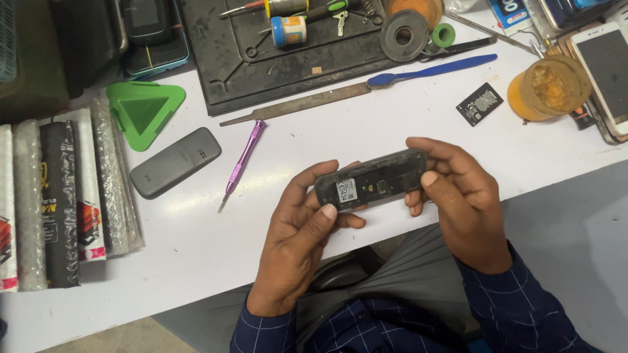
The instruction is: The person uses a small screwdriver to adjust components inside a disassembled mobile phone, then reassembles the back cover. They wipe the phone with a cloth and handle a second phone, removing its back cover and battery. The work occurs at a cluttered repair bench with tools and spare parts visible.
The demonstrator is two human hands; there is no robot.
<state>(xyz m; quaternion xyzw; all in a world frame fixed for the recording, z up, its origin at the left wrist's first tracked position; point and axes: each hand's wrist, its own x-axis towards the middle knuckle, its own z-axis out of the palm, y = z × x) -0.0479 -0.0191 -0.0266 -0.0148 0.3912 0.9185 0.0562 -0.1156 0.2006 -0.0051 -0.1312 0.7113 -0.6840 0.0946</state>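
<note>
We look down on a white workbench point(366, 131), cluttered along its far edge with a black work mat point(229, 72) and small tools. Both hands hold an opened dark phone body point(371, 180) just above the near edge of the bench, its back off and the battery bay facing up. Its long axis runs from about eight o'clock to two o'clock, nearly level. Our left hand point(297, 229) grips the eight o'clock end, thumb pressed on top by the white sticker; our right hand point(461, 196) closes round the two o'clock end, thumb on the upper face. Both are equally near, since both touch it. At ten o'clock from the phone lie a purple screwdriver point(241, 163) and the grey back cover point(175, 162), well apart; a loose battery point(479, 104) sits at one o'clock.
</note>
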